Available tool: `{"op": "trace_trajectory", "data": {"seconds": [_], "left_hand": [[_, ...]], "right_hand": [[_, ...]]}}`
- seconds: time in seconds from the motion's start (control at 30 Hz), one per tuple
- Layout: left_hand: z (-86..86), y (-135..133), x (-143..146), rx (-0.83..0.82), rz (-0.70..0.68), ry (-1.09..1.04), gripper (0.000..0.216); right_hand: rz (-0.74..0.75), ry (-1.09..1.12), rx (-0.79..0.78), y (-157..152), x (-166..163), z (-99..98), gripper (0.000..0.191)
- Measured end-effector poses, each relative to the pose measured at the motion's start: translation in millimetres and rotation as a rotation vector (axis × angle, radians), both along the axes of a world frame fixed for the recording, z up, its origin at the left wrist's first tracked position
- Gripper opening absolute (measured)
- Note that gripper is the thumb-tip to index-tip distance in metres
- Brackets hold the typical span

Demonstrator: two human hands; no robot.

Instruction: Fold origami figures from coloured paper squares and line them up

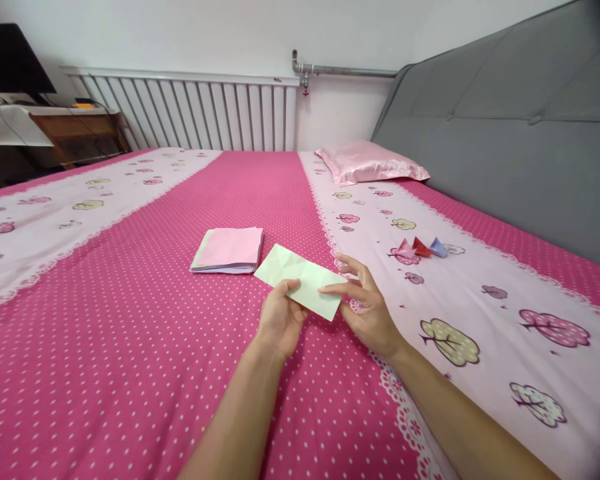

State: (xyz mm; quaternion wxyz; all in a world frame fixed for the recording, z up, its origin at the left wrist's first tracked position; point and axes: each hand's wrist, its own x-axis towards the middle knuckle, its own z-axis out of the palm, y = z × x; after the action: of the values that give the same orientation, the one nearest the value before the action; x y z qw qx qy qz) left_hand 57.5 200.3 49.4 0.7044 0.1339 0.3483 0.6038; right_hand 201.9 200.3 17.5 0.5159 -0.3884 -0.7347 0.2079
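Observation:
A pale green sheet of paper [307, 277], folded into a long rectangle with faint creases, is held above the bed at a slant. My left hand [283, 317] grips its lower edge, thumb on top and the other fingers underneath. My right hand [370, 310] is at the paper's right end, its index finger lying on the surface and its other fingers spread apart. Left of the paper, a stack of coloured paper squares [233, 247] rests on the bed, with a pink sheet on top.
Small folded paper pieces, pink [405, 249], red [421, 247] and blue [438, 247], sit on the bedspread [130, 347] to the right. Beyond are a pink pillow [370, 162], a grey headboard [505, 113], a white radiator [195, 110] and a desk [75, 130] with a monitor [13, 60].

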Motion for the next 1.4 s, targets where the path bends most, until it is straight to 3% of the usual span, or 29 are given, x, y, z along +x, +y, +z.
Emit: {"op": "trace_trajectory", "data": {"seconds": [0.37, 0.67, 1.07, 1.27, 1.4], "left_hand": [[3.6, -2.9, -0.6, 0.092, -0.156, -0.044, 0.029], [5.0, -4.3, 3.7, 0.055, -0.122, -0.012, 0.027], [0.4, -5.0, 2.0, 0.135, -0.271, -0.051, 0.029], [2.3, -4.6, 2.9, 0.096, -0.191, -0.037, 0.027], [0.3, -5.3, 3.8, 0.154, -0.162, 0.008, 0.031]], "right_hand": [[0.029, 0.030, -0.035, 3.0, 1.3, -2.2, 0.032], [0.021, 0.135, -0.045, 5.7, 3.4, -5.1, 0.021], [-0.039, 0.188, -0.075, 5.8, 1.8, -5.1, 0.009], [-0.014, 0.178, -0.043, 5.7, 2.3, -7.9, 0.023], [-0.028, 0.151, -0.046, 5.6, 1.9, -8.3, 0.030]]}}
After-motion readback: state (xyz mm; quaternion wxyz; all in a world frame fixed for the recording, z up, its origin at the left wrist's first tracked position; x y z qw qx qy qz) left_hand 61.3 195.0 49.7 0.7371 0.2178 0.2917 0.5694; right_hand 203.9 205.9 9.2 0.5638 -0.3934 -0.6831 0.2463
